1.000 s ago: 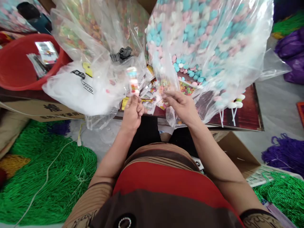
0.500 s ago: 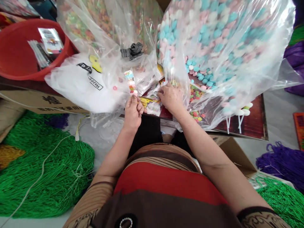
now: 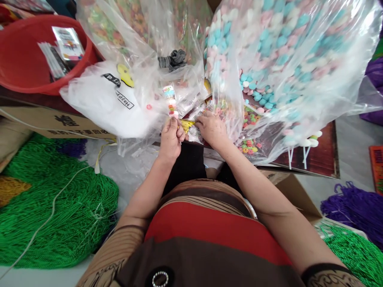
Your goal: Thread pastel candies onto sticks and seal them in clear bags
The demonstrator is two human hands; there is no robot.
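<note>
My left hand [image 3: 171,135] is closed around the lower end of a candy skewer [image 3: 170,101]. The skewer stands upright in a clear printed wrapper, with pink, white, red and yellow sweets showing through. Just right of that hand lies a bundle of gold twist ties [image 3: 188,125] on small printed plastic bags. My right hand [image 3: 212,129] rests at the right end of the ties, fingers bent down and pressed together. Whatever its fingertips hold is hidden beneath the hand. Loose ring candies [image 3: 249,146] lie to the right of it.
A big clear bag of pink, white and blue marshmallows [image 3: 283,40] fills the right back. Ring candies fill another bag [image 3: 131,24] behind. At left are a white printed bag [image 3: 98,115] and a red basin [image 3: 20,85]. Marshmallow sticks [image 3: 305,155] protrude at the table's right edge.
The whole view has shifted slightly. My right hand has moved a little closer to the ties and my left hand, its fingers lower over the pile. The left hand keeps the skewer upright.
</note>
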